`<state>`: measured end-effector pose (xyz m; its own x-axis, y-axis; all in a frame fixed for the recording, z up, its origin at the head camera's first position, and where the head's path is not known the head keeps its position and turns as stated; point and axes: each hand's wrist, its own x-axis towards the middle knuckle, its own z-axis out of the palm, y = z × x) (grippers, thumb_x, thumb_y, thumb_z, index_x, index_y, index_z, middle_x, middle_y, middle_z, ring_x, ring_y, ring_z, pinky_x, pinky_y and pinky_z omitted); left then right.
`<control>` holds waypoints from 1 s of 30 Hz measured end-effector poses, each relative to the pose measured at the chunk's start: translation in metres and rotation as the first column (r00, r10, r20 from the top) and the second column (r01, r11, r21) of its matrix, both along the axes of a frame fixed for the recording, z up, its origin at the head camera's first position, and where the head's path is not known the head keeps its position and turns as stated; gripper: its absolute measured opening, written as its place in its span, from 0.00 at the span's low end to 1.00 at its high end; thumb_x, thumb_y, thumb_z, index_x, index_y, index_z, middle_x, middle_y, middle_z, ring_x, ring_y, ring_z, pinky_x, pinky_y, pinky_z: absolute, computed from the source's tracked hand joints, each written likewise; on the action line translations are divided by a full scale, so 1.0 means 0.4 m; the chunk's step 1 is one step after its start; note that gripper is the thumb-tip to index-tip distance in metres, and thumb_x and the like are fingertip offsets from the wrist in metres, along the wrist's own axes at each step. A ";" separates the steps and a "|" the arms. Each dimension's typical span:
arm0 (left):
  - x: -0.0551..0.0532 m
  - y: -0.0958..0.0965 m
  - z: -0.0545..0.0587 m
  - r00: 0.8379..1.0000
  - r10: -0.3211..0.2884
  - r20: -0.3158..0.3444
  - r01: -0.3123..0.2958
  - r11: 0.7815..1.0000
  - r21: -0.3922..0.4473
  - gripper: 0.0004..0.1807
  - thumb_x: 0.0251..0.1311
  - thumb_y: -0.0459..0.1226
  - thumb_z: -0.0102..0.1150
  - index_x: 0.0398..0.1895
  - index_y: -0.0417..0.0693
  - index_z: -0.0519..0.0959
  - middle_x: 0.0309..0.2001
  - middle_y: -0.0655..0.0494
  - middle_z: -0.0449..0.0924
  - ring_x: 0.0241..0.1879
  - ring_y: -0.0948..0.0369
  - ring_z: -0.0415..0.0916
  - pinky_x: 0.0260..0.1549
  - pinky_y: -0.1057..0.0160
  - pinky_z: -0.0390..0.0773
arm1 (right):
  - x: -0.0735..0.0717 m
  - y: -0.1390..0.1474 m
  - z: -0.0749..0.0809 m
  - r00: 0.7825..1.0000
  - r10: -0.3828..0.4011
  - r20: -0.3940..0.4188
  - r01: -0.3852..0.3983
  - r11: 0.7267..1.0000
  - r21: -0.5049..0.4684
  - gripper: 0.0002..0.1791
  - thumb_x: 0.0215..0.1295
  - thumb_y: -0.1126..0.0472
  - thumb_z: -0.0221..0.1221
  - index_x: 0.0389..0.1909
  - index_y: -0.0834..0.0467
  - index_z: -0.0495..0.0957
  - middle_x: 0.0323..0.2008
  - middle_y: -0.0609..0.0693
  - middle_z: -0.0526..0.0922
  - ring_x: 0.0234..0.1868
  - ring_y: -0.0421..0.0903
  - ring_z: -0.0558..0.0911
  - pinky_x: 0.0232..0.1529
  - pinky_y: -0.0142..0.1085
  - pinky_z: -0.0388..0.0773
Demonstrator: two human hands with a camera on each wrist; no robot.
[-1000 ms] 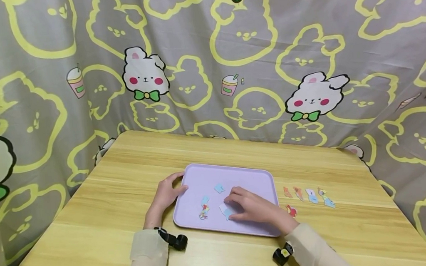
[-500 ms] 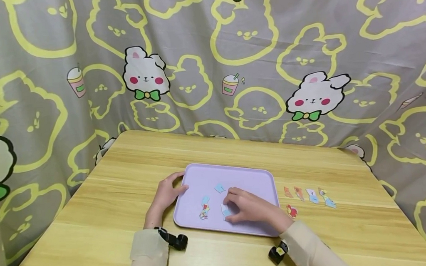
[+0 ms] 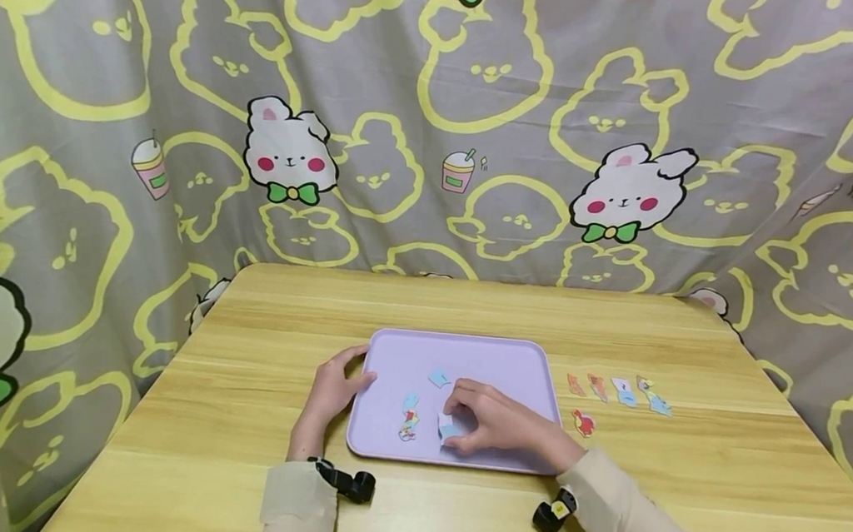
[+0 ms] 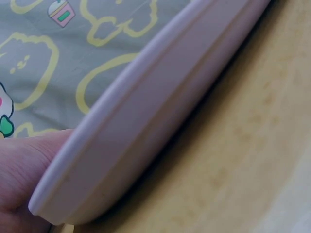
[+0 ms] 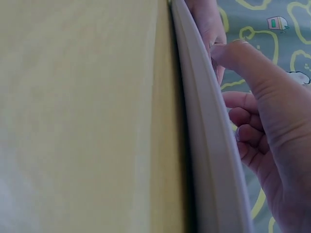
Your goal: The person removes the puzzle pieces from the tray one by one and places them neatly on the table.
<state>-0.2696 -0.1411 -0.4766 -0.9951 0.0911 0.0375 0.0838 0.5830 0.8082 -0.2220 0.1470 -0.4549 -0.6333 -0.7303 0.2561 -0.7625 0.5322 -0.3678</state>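
My left hand holds the left rim of a lilac tray, its thumb over the edge. In the left wrist view the tray's outer wall hides most of that hand. Over the tray, my right hand pinches a white and light-blue puzzle piece between thumb and fingers; the piece looks tilted. Just behind it lies a light-blue puzzle piece. To its left, a strip of colourful puzzle pieces lies on the tray. The right wrist view shows the thumb above the rim.
On the wooden table, right of the tray, lie several pieces: orange ones, a white and blue one, a yellow and blue one and a red one. A patterned curtain surrounds the table.
My right hand has shifted slightly left, and the white and blue puzzle piece in its fingers has tipped up. The left hand has stayed at the tray's rim.
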 end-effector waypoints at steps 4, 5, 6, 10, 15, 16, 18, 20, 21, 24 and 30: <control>0.001 0.001 -0.001 1.000 0.000 0.007 0.000 1.000 -0.003 0.30 0.62 0.38 0.63 0.68 0.44 0.69 0.71 0.41 0.66 0.73 0.42 0.58 0.74 0.43 0.59 | 0.004 0.004 -0.008 1.000 0.006 0.025 -0.004 0.997 -0.082 0.18 0.53 0.50 0.70 0.40 0.53 0.77 0.34 0.42 0.76 0.34 0.34 0.72 0.37 0.22 0.75; 0.002 0.001 -0.001 1.000 0.001 0.006 -0.001 1.000 -0.003 0.30 0.62 0.38 0.63 0.69 0.44 0.69 0.71 0.41 0.66 0.73 0.41 0.58 0.74 0.43 0.59 | 0.004 0.005 -0.011 1.000 0.014 0.020 -0.012 0.994 -0.104 0.18 0.53 0.50 0.70 0.40 0.53 0.77 0.34 0.43 0.76 0.35 0.34 0.72 0.37 0.22 0.76; 0.002 0.001 -0.001 1.000 0.003 0.008 -0.002 1.000 -0.003 0.31 0.62 0.38 0.63 0.69 0.44 0.69 0.71 0.41 0.66 0.73 0.42 0.58 0.74 0.43 0.59 | 0.003 0.007 -0.013 1.000 0.022 0.014 -0.020 0.992 -0.125 0.18 0.54 0.51 0.70 0.40 0.53 0.77 0.34 0.43 0.76 0.35 0.34 0.72 0.37 0.22 0.76; 0.002 0.002 -0.002 1.000 0.003 0.006 -0.003 1.000 -0.005 0.31 0.62 0.38 0.63 0.69 0.44 0.69 0.71 0.40 0.66 0.73 0.41 0.58 0.73 0.42 0.59 | 0.002 0.010 -0.019 0.999 0.041 -0.015 -0.043 0.982 -0.183 0.18 0.53 0.53 0.71 0.40 0.55 0.77 0.34 0.45 0.76 0.35 0.35 0.73 0.36 0.23 0.76; 0.001 0.002 -0.001 1.000 -0.001 0.010 0.001 1.000 -0.015 0.31 0.62 0.38 0.63 0.68 0.44 0.69 0.70 0.40 0.66 0.73 0.41 0.58 0.73 0.42 0.59 | 0.003 0.012 -0.021 0.999 0.039 -0.030 -0.044 0.980 -0.192 0.18 0.52 0.54 0.71 0.40 0.55 0.77 0.34 0.46 0.77 0.35 0.36 0.74 0.36 0.23 0.76; 0.001 0.002 -0.001 1.000 -0.002 0.011 0.002 1.000 -0.015 0.31 0.62 0.38 0.63 0.68 0.44 0.69 0.71 0.40 0.66 0.73 0.41 0.58 0.73 0.42 0.59 | 0.003 0.012 -0.020 0.999 0.038 -0.029 -0.043 0.981 -0.191 0.18 0.53 0.54 0.71 0.40 0.55 0.77 0.34 0.46 0.77 0.35 0.36 0.74 0.36 0.23 0.76; 0.001 0.001 -0.001 1.000 -0.003 0.014 0.003 1.000 -0.013 0.31 0.62 0.39 0.63 0.69 0.45 0.69 0.71 0.41 0.66 0.73 0.41 0.57 0.73 0.42 0.59 | 0.004 0.015 -0.019 0.999 0.033 -0.025 -0.038 0.981 -0.188 0.18 0.52 0.54 0.71 0.40 0.55 0.77 0.34 0.46 0.77 0.35 0.36 0.74 0.37 0.24 0.77; 0.000 0.001 -0.001 1.000 -0.002 0.021 0.002 1.000 -0.006 0.31 0.63 0.39 0.63 0.69 0.45 0.69 0.71 0.42 0.65 0.74 0.42 0.57 0.74 0.43 0.58 | 0.005 0.018 -0.018 1.000 0.027 -0.016 -0.030 0.982 -0.185 0.18 0.53 0.54 0.71 0.41 0.55 0.77 0.34 0.46 0.77 0.35 0.37 0.74 0.37 0.24 0.77; 0.000 0.000 -0.001 1.000 -0.004 0.020 0.004 1.000 -0.008 0.31 0.63 0.39 0.63 0.69 0.45 0.69 0.71 0.42 0.65 0.74 0.42 0.57 0.74 0.43 0.58 | 0.006 0.021 -0.017 1.000 0.024 -0.010 -0.025 0.983 -0.183 0.18 0.52 0.54 0.71 0.41 0.55 0.77 0.34 0.46 0.77 0.35 0.37 0.74 0.37 0.24 0.77; 0.001 0.000 0.002 1.000 -0.006 0.020 0.006 1.000 -0.010 0.31 0.63 0.39 0.63 0.69 0.45 0.68 0.71 0.41 0.65 0.74 0.42 0.57 0.74 0.43 0.59 | 0.007 0.029 -0.017 1.000 0.015 -0.003 -0.015 0.984 -0.177 0.18 0.52 0.54 0.71 0.40 0.55 0.77 0.34 0.46 0.77 0.35 0.37 0.74 0.37 0.25 0.77; 0.002 0.000 0.005 1.000 -0.008 0.017 0.008 1.000 -0.011 0.31 0.63 0.39 0.62 0.69 0.45 0.69 0.71 0.40 0.65 0.73 0.41 0.57 0.73 0.42 0.59 | 0.006 0.047 -0.020 0.999 0.018 -0.037 -0.024 0.983 -0.183 0.18 0.53 0.53 0.71 0.40 0.55 0.77 0.34 0.45 0.77 0.35 0.36 0.74 0.37 0.24 0.77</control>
<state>-0.2687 -0.1411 -0.4745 -0.9948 0.0997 0.0193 0.0748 0.5913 0.8030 -0.2197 0.1657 -0.4630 -0.6066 -0.6820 0.4086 -0.7870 0.4421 -0.4304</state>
